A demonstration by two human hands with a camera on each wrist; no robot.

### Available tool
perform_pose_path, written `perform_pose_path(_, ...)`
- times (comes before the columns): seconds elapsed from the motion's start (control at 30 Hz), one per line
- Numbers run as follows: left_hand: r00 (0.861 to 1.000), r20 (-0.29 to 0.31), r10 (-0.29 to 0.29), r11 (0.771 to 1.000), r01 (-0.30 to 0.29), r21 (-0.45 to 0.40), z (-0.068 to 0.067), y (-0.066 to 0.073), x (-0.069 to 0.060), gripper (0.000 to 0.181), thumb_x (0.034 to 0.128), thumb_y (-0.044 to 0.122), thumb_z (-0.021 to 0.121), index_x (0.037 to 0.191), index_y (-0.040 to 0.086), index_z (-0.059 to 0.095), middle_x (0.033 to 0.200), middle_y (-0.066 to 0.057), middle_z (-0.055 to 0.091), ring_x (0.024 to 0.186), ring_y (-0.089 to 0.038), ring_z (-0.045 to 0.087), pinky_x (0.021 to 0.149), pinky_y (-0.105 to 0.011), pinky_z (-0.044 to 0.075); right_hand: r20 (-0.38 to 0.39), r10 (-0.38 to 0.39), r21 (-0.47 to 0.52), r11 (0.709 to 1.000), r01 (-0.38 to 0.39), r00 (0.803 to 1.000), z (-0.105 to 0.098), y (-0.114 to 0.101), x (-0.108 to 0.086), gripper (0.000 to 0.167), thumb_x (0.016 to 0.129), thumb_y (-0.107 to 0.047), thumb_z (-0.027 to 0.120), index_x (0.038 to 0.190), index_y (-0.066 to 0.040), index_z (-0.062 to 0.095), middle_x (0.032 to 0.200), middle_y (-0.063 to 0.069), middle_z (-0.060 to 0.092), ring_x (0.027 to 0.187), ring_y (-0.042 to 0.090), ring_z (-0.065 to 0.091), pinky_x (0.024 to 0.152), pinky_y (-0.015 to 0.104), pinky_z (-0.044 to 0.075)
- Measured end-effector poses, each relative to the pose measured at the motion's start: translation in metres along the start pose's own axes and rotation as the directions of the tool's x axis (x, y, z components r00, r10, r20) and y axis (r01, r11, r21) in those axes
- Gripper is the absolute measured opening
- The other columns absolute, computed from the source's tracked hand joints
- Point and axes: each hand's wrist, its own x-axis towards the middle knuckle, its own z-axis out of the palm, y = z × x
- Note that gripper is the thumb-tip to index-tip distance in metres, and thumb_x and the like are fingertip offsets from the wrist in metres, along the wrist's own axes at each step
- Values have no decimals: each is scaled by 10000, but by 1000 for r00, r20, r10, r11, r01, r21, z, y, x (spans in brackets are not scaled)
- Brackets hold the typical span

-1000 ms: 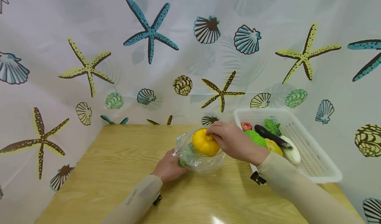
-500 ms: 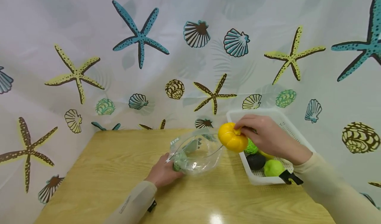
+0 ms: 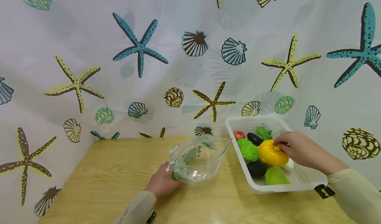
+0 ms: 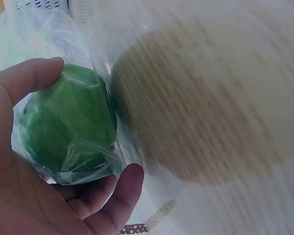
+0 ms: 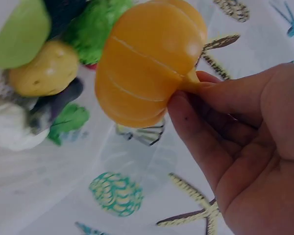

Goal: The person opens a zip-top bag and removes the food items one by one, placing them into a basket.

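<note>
My right hand (image 3: 306, 151) pinches a small yellow-orange pumpkin (image 3: 272, 154) by its stem, over the white basket (image 3: 309, 185). In the right wrist view, thumb and fingertips close on the stem of the pumpkin (image 5: 147, 63). Over on the table's left part, my left hand (image 3: 165, 181) grips the side of a clear zip bag (image 3: 205, 176), whose mouth gapes wide. Inside the bag, a rounded green vegetable (image 4: 68, 120) sits between thumb and fingers in the left wrist view; its exact kind is unclear through the plastic.
Around the pumpkin in the basket lie an apple (image 3: 239, 135), a green leafy head (image 3: 248, 150), a dark eggplant (image 3: 255, 139), a black-green oval piece (image 3: 256, 169), a lime-green fruit (image 3: 276, 176) and green leaves (image 3: 263, 133). A patterned curtain (image 3: 178, 65) hangs behind the wooden table (image 3: 119, 161).
The right hand has carried the pumpkin from the bag's mouth rightward to the basket. My left hand keeps its grip on the bag, and the head view has shifted slightly.
</note>
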Motion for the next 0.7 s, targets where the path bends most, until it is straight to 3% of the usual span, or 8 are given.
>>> perform_pose_path(0.17,1000,-12,-7,1000,7,-10,4,-1,-2,778,801,528,769,1446,147,562,1558,-194,379,1420,-411,379,1076,-652,382,88,71,-20,997,-70,994,12,28,-12,136,906,9,654,953,-45,770,949,60,744,853,238,662,768,478,570)
perform_pose_path(0.43,1000,-16,-7,1000,6,-9,2,2,1,788,789,501,794,1445,137,554,1474,-150,458,1341,-363,457,1064,-614,412,199,133,-20,991,-132,971,20,57,-22,134,886,34,639,930,-2,760,918,93,739,794,197,630,647,325,532)
perform_pose_path(0.7,1000,-15,-21,1000,21,0,3,0,-2,793,781,514,792,1429,115,569,1482,-147,455,1345,-350,458,1070,-587,419,293,156,-17,987,-158,943,30,68,-28,111,857,39,655,908,11,750,900,101,735,799,213,642,691,400,556)
